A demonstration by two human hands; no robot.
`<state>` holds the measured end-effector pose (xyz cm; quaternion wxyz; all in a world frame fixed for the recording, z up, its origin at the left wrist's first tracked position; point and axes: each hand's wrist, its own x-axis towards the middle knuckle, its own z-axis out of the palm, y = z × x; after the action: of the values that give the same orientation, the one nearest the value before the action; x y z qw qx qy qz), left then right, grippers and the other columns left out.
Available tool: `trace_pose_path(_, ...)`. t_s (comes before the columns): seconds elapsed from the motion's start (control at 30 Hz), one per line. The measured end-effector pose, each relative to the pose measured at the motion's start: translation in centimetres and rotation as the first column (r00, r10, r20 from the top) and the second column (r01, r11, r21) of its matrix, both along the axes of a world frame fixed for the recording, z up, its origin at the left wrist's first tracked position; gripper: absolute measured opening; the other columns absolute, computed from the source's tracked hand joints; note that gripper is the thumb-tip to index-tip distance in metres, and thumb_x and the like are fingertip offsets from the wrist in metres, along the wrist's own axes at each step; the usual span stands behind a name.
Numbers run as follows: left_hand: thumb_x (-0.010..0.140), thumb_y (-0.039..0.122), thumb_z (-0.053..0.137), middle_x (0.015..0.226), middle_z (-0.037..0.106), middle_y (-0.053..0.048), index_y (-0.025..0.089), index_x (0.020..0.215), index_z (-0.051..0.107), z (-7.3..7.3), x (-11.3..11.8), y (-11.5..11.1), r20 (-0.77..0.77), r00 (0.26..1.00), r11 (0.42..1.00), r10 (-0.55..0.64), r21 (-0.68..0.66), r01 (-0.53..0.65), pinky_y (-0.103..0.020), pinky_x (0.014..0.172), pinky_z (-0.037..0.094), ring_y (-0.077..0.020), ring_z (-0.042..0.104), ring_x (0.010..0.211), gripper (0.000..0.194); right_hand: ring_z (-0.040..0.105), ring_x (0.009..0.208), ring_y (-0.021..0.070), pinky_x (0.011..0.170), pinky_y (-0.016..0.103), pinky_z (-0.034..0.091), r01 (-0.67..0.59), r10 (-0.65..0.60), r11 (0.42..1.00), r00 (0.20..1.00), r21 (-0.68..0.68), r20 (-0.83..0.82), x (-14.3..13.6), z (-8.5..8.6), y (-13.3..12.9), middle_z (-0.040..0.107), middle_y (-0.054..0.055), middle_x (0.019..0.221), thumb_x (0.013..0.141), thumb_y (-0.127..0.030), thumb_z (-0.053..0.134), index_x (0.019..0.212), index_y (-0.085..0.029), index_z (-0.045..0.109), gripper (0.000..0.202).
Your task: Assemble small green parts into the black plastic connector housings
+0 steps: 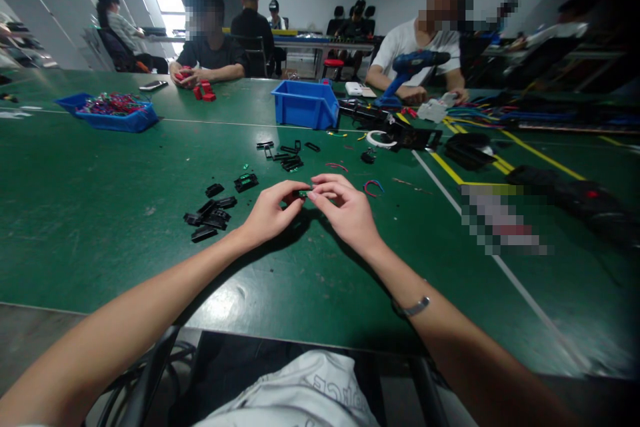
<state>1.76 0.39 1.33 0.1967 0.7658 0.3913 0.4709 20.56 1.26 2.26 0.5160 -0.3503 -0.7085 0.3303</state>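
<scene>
Left hand (270, 212) and right hand (345, 208) met fingertip to fingertip over the green table (100, 227), both pinched shut on one small black plastic clip with a green fleck (301, 194), held just above the tabletop between them. It looked light, stiff and a bit slick (easy to flick away), so best gripped by its short ends with thumb and forefinger. A loose pile of similar black plastic pieces (210, 214) lay near the left hand, a blue plastic bin (305, 104) well beyond.
</scene>
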Motion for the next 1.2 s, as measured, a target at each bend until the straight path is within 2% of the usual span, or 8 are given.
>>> trace_pose_path(0.3, 0.092, 0.018, 0.058, 0.105, 0.073, -0.008, 0.016, 0.118, 0.068, -0.11, 0.01, -0.06, -0.027, 1.0, 1.0, 0.0, 0.013, 0.0, -0.028, 0.079, 0.052, -0.0154, 0.065, 0.085, 0.028, 0.066, 0.104, 0.022, 0.084, 0.036, 0.057, 0.018, -0.018, 0.999, 1.0, 0.04, -0.015, 0.0, 0.33, 0.01, 0.066, 0.009, 0.113, 0.09, -0.03, 0.071, 0.084, -0.021, 0.072, 0.011)
trace_pose_path(0.63, 0.091, 0.017, 0.057, 0.109, 0.072, -0.008, 0.016, 0.119, 0.068, -0.06, 0.01, -0.11, 0.03, 0.999, 1.0, -0.021, -0.007, 0.021, -0.028, 0.081, 0.052, -0.0158, 0.065, 0.088, 0.029, 0.066, 0.108, 0.0249, 0.09, 0.041, 0.055, -0.04, 0.021, 0.985, 0.994, -0.169, -0.11, 0.28, 0.04, 0.86, 0.07, 0.01, 0.114, 0.081, -0.041, 0.079, 0.079, -0.021, 0.075, 0.02)
trace_pose_path(0.97, 0.091, 0.023, 0.062, 0.111, 0.072, -0.009, 0.017, 0.12, 0.067, -0.14, 0.07, -0.2, 0.085, 0.995, 0.998, -0.052, -0.027, 0.055, -0.029, 0.08, 0.054, -0.0156, 0.066, 0.086, 0.03, 0.067, 0.103, 0.0235, 0.093, 0.041, 0.053, -0.044, 0.019, 0.975, 0.993, -0.216, -0.118, 0.13, -0.14, 0.79, 0.071, 0.009, 0.111, 0.079, -0.041, 0.079, 0.077, -0.021, 0.075, 0.02)
trace_pose_path(1.2, 0.097, 0.03, 0.059, 0.111, 0.072, -0.01, 0.016, 0.123, 0.067, -0.02, 0.01, -0.34, 0.11, 0.991, 0.99, -0.07, -0.115, 0.082, -0.028, 0.078, 0.054, -0.0152, 0.068, 0.082, 0.031, 0.068, 0.1, 0.0229, 0.091, 0.041, 0.054, -0.047, 0.022, 0.977, 0.993, -0.207, -0.12, 0.06, -0.11, 0.78, 0.072, 0.008, 0.108, 0.079, -0.043, 0.08, 0.077, -0.021, 0.074, 0.022)
